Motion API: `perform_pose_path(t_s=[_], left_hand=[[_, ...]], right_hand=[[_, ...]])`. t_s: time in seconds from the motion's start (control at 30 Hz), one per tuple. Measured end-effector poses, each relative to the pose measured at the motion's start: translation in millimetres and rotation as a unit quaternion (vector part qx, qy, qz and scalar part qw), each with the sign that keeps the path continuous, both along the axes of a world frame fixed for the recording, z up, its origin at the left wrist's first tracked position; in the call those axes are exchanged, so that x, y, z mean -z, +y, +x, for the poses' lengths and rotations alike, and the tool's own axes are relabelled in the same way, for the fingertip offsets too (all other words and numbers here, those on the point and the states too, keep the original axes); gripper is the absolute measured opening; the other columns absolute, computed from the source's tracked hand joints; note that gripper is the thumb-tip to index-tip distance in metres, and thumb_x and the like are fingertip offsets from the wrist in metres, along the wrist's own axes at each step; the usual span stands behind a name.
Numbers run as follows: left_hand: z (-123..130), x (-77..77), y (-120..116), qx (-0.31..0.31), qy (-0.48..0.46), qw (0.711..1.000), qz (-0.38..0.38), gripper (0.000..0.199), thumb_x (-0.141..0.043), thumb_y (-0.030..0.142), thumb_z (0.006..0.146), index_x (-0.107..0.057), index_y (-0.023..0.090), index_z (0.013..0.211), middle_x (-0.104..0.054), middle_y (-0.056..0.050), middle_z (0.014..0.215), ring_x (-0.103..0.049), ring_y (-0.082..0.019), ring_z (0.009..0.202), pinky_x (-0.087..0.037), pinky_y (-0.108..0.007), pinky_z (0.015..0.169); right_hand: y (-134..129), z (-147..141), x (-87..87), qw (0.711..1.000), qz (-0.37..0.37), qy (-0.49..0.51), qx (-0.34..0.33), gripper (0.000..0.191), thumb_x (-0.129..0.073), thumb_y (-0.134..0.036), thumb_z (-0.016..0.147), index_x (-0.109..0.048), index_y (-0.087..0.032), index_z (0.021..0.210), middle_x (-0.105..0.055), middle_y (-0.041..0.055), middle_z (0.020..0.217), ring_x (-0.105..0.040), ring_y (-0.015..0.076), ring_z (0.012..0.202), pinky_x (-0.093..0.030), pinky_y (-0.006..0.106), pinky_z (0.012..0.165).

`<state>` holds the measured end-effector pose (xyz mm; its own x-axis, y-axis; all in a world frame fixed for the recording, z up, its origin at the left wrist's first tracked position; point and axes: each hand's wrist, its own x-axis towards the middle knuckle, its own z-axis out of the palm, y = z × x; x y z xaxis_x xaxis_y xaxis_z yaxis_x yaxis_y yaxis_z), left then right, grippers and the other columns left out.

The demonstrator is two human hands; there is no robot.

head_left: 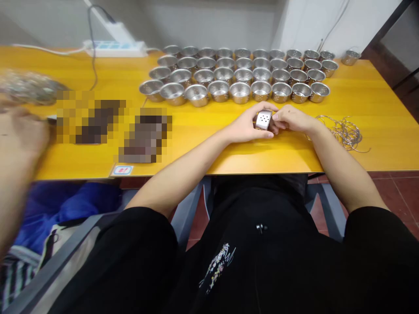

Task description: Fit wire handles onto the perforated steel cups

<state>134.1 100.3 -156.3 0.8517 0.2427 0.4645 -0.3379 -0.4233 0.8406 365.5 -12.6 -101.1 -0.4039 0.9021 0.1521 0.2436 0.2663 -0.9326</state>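
Left hand (247, 125) curls its fingers round a perforated cup (263, 120) (forearms angled inward), right fingertips (275, 117) pinching its edge.

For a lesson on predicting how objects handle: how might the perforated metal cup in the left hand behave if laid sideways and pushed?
The perforated metal cup would probably roll on its round wall, perhaps in a curve if it tapers like the standing cups. Being metal, it is likely stiff. Its shiny surface may feel slippery.
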Motion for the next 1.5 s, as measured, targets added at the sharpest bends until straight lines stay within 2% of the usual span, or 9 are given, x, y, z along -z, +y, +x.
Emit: perform_pose_path(t_s=[0.17, 0.3, 0.53, 0.63, 0.77, 0.93, 1.1, 1.27, 1.5], left_hand=[[1, 5.1, 1, 0.034, -0.017, 0.999, -0.010, 0.108, -0.114, 0.080, 0.093, -0.063, 0.023, 0.170, -0.090, -0.016, 0.144, -0.096, -0.031, 0.122, -0.076, -0.045, 0.109], [1, 5.2, 1, 0.040, -0.014, 0.999, -0.023, 0.107, -0.116, 0.077, 0.092, -0.063, 0.025, 0.169, -0.093, -0.013, 0.133, -0.097, -0.031, 0.117, -0.076, -0.047, 0.110], [3, 6.2, 2, 0.017, -0.018, 1.000, -0.006, 0.112, -0.116, 0.082, 0.087, -0.066, 0.024, 0.168, -0.091, -0.012, 0.131, -0.095, -0.031, 0.113, -0.074, -0.046, 0.109], [3, 6.1, 2, 0.006, -0.021, 1.000, 0.007, 0.113, -0.114, 0.088, 0.086, -0.067, 0.024, 0.166, -0.090, -0.012, 0.131, -0.094, -0.032, 0.114, -0.074, -0.049, 0.111], [3, 5.9, 2, -0.001, -0.022, 1.000, 0.016, 0.114, -0.110, 0.095, 0.088, -0.067, 0.024, 0.167, -0.089, -0.011, 0.129, -0.094, -0.033, 0.114, -0.073, -0.054, 0.112], [1, 1.3, 0, -0.019, -0.018, 0.999, 0.025, 0.115, -0.111, 0.096, 0.085, -0.069, 0.023, 0.164, -0.089, -0.014, 0.133, -0.092, -0.035, 0.117, -0.072, -0.055, 0.113], [1, -0.2, 2, -0.053, -0.020, 0.998, 0.039, 0.111, -0.113, 0.095, 0.081, -0.073, 0.025, 0.157, -0.087, -0.016, 0.149, -0.088, -0.037, 0.135, -0.070, -0.052, 0.122], [2, 9.0, 13, -0.064, -0.015, 0.998, 0.015, 0.118, -0.113, 0.096, 0.080, -0.064, 0.030, 0.166, -0.082, -0.012, 0.143, -0.086, -0.029, 0.118, -0.071, -0.045, 0.107], [2, 11.4, 21, -0.054, -0.033, 0.998, 0.004, 0.110, -0.108, 0.093, 0.087, -0.065, 0.031, 0.167, -0.079, -0.009, 0.138, -0.082, -0.028, 0.113, -0.069, -0.045, 0.104]], right_hand=[[-2, 1, -3.0, 1.000, -0.004, -0.012, 0.002, 0.079, -0.087, -0.069, 0.115, -0.055, -0.026, 0.057, -0.052, -0.0012, 0.054, -0.061, 0.0162, 0.062, -0.044, 0.030, 0.064], [-5, 1, -9.2, 1.000, -0.015, -0.026, -0.006, 0.068, -0.086, -0.057, 0.114, -0.058, -0.025, 0.060, -0.050, -0.0032, 0.057, -0.049, 0.0129, 0.060, -0.047, 0.030, 0.065], [-7, -1, -10.2, 0.999, -0.014, -0.040, 0.013, 0.049, -0.086, -0.049, 0.107, -0.079, -0.018, 0.069, -0.068, 0.0034, 0.061, -0.048, 0.0126, 0.057, -0.044, 0.029, 0.060], [-6, -1, -8.0, 0.999, -0.010, -0.034, 0.018, 0.047, -0.087, -0.049, 0.105, -0.082, -0.018, 0.070, -0.073, 0.0055, 0.065, -0.055, 0.0137, 0.059, -0.043, 0.028, 0.060], [-6, -3, -8.0, 1.000, -0.017, -0.021, 0.013, 0.046, -0.085, -0.047, 0.103, -0.079, -0.018, 0.068, -0.073, 0.0044, 0.065, -0.050, 0.0109, 0.055, -0.043, 0.028, 0.058], [-5, -3, -6.1, 0.999, -0.036, -0.004, 0.016, 0.072, -0.090, -0.065, 0.111, -0.058, -0.025, 0.060, -0.065, 0.0027, 0.063, -0.060, 0.0134, 0.061, -0.050, 0.028, 0.060], [-6, 0, -3.9, 1.000, -0.008, 0.000, 0.008, 0.084, -0.094, -0.090, 0.112, -0.078, -0.018, 0.071, -0.069, 0.0019, 0.065, -0.058, 0.0104, 0.061, -0.050, 0.023, 0.061], [-7, 1, -3.6, 0.999, -0.045, 0.026, 0.010, 0.078, -0.105, -0.093, 0.102, -0.091, -0.018, 0.086, -0.085, 0.0064, 0.079, -0.074, 0.0140, 0.069, -0.064, 0.022, 0.068], [-5, -3, -0.2, 0.995, -0.066, 0.065, 0.026, 0.078, -0.109, -0.094, 0.096, -0.094, -0.018, 0.090, -0.090, 0.0088, 0.086, -0.082, 0.0167, 0.073, -0.070, 0.022, 0.070]])
